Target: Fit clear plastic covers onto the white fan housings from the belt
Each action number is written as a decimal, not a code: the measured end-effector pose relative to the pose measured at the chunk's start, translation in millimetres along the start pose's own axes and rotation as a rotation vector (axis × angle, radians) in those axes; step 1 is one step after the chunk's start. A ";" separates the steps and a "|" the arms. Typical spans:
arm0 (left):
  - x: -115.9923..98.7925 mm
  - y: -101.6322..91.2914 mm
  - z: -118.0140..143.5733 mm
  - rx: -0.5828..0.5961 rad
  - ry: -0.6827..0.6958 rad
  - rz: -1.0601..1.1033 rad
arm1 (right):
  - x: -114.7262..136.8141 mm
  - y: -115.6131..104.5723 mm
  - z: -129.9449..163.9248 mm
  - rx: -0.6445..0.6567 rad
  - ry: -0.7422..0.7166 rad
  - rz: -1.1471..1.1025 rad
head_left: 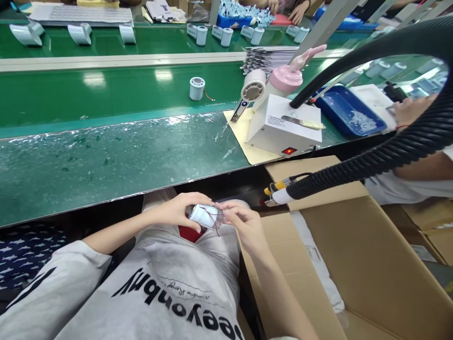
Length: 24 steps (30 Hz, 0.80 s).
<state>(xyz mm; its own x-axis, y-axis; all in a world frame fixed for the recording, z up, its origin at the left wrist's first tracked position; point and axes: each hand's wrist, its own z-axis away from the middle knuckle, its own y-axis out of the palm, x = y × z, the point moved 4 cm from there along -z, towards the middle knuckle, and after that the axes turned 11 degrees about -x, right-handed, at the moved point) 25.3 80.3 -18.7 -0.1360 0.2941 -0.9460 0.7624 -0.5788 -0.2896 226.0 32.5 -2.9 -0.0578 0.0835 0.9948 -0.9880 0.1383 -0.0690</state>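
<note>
Over my lap, my left hand (182, 211) is wrapped round a small white cylindrical fan unit (204, 215), which lies on its side. Thin red and dark wires (213, 220) run across it and hang off its lower edge. Clear plastic (221, 218), perhaps a bag, shows at the unit's right end. My right hand (244, 222) pinches that plastic between thumb and fingers. On the green belt ahead stands a similar white fan unit (197, 89), upright, with a red wire trailing to its right.
A white box (285, 125) with a lit red switch stands on the bench beside a handheld fan (249, 92) and a pink-topped bottle (286, 78). A black corrugated hose (354, 172) arches over an open carton (382, 255) at right. A co-worker's arm (414, 111) reaches near a blue tray (348, 111).
</note>
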 end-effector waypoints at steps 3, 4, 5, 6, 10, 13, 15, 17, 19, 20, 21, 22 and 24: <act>-5.1 2.4 1.0 0.034 -0.129 0.096 | -10.7 -4.4 -1.1 0.020 0.055 -0.132; -6.0 3.2 1.8 0.020 -0.187 0.124 | -11.4 -5.0 -0.3 0.053 0.019 -0.134; -6.8 4.2 2.8 -0.001 -0.243 0.166 | -10.5 -5.1 1.5 0.095 -0.050 -0.100; -7.6 5.5 4.1 -0.024 -0.292 0.225 | -8.5 -4.8 4.3 0.141 -0.142 -0.036; -10.6 11.2 9.2 -0.075 -0.374 0.417 | 0.6 -3.5 18.9 0.210 -0.503 0.259; -13.1 11.8 11.1 -0.050 -0.353 0.364 | 4.4 -4.4 25.5 0.180 -0.616 0.313; -16.2 10.2 11.1 -0.021 -0.307 0.315 | 5.6 -5.9 26.7 0.164 -0.621 0.316; -20.7 8.0 10.7 0.006 -0.232 0.269 | 6.0 -7.4 26.3 0.169 -0.576 0.304; -25.7 6.0 10.5 0.023 -0.146 0.236 | 5.8 -8.4 25.9 0.188 -0.501 0.274; -28.1 5.3 10.6 0.028 -0.103 0.225 | 5.7 -8.7 25.9 0.198 -0.461 0.245; -30.1 4.6 10.8 0.028 -0.065 0.216 | 5.8 -8.9 26.1 0.207 -0.421 0.211; -31.5 4.1 11.1 0.026 -0.036 0.207 | 5.8 -8.9 26.4 0.213 -0.383 0.177; -33.3 3.7 12.0 0.023 0.005 0.188 | 6.3 -8.6 27.3 0.224 -0.312 0.119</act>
<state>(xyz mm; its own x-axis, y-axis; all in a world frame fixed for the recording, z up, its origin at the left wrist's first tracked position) 25.1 59.3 9.9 0.0104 0.1832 -0.9830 0.7591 -0.6414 -0.1115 230.1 4.9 6.0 -0.1802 -0.2228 0.9581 -0.9766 -0.0753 -0.2012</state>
